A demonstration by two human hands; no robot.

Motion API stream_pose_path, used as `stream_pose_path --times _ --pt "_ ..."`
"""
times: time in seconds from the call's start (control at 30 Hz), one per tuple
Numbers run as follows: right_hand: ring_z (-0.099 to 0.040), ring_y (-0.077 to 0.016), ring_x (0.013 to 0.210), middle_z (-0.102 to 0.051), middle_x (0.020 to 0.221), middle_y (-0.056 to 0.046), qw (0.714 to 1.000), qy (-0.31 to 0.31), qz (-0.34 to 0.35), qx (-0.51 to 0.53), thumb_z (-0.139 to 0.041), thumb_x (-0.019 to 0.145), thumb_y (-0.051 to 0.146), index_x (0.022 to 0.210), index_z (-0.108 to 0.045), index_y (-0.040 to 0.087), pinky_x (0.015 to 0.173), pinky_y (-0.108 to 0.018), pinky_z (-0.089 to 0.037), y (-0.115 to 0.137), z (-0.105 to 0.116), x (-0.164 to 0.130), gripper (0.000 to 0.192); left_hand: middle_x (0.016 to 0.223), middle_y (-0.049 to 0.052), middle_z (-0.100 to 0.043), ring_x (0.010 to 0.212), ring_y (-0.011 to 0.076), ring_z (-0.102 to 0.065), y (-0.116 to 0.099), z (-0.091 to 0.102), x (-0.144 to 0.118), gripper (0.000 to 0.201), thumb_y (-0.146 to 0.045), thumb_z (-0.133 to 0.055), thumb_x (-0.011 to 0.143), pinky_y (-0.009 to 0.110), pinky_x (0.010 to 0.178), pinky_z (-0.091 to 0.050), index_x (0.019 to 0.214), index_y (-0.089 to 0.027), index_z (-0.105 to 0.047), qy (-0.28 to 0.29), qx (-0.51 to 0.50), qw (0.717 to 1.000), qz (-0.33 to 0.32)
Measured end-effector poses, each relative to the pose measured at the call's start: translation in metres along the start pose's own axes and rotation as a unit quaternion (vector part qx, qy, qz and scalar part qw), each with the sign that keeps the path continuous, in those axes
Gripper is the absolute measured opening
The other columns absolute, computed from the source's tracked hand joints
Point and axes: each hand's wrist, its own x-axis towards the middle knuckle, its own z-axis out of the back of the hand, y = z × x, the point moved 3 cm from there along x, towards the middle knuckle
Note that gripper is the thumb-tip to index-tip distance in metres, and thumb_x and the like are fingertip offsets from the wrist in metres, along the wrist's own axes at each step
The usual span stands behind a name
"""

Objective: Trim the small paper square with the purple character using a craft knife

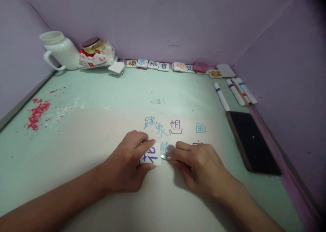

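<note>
Left hand [127, 165] pinches a small white tile [151, 156] with dark blue strokes on it, thumb under its near edge, index finger over the top, pressing it flat on the worktop [102, 89]. Tile sits near centre of the worktop, at 6 o'clock from the row of written characters [175, 127].

Right hand [201, 165] is closed narrow on a small metal-tipped tool [165, 157]; tip touches the tile's right edge. Looks like scraping or cutting at that edge, though the tool type is too small to tell.

To do it well:
- keep left fingers clear of the tip's path, they're just beside it
- hold the tile flat so it can't pivot
- short, shallow strokes, working away from the left hand
- low angle on the tip to avoid gouging

Phone [252, 142] at 3 o'clock, markers [235, 91] at 1 o'clock, both well apart from the work. Red crumbs [38, 113] at 9 o'clock, white jug [59, 50] at 10 o'clock.
</note>
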Motion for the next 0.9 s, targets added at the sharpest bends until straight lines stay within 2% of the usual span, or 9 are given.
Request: stream_pose_path --times 0.2,0.37,0.77,0.9 --pt "-0.042 -0.0094 0.055 -0.055 0.07 0.004 0.997 0.027 -0.059 0.047 -0.048 0.081 0.018 0.073 -0.056 0.021 0.054 -0.028 -0.02 0.002 -0.001 -0.001 0.013 0.107 0.014 -0.052 0.096 0.0268 -0.051 -0.002 0.001 -0.001 0.043 -0.019 -0.055 0.084 0.045 0.082 -0.048 0.126 -0.013 -0.048 0.001 0.008 1.0 -0.001" --pt "-0.044 -0.0089 0.052 -0.055 0.067 0.004 0.993 -0.006 -0.103 0.059 -0.047 0.08 0.018 0.072 -0.057 0.021 0.051 -0.027 -0.019 0.008 -0.005 -0.004 0.013 0.106 0.013 -0.054 0.096 0.0273 -0.052 -0.003 0.0 -0.002 0.043 -0.02 -0.056 0.083 0.045 0.082 -0.049 0.125 -0.015 -0.049 -0.004 0.012 1.0 0.012" --pt "-0.044 -0.0093 0.044 -0.052 0.064 0.003 0.993 -0.09 -0.073 0.011 -0.042 0.08 0.016 0.072 -0.057 0.019 0.047 -0.03 -0.018 0.019 -0.012 -0.013 0.018 0.102 0.014 -0.056 0.093 0.0284 -0.055 -0.009 0.0 -0.003 0.039 -0.021 -0.056 0.081 0.045 0.078 -0.051 0.119 -0.014 -0.052 -0.035 0.046 0.998 0.017" --pt "-0.044 -0.009 0.042 -0.052 0.063 0.004 0.991 -0.108 -0.084 0.004 -0.042 0.08 0.016 0.068 -0.056 0.02 0.047 -0.031 -0.018 0.021 -0.013 -0.014 0.019 0.099 0.014 -0.056 0.09 0.0285 -0.055 -0.013 0.0 -0.001 0.035 -0.019 -0.056 0.08 0.045 0.075 -0.051 0.114 -0.011 -0.053 -0.042 0.064 0.997 0.018"
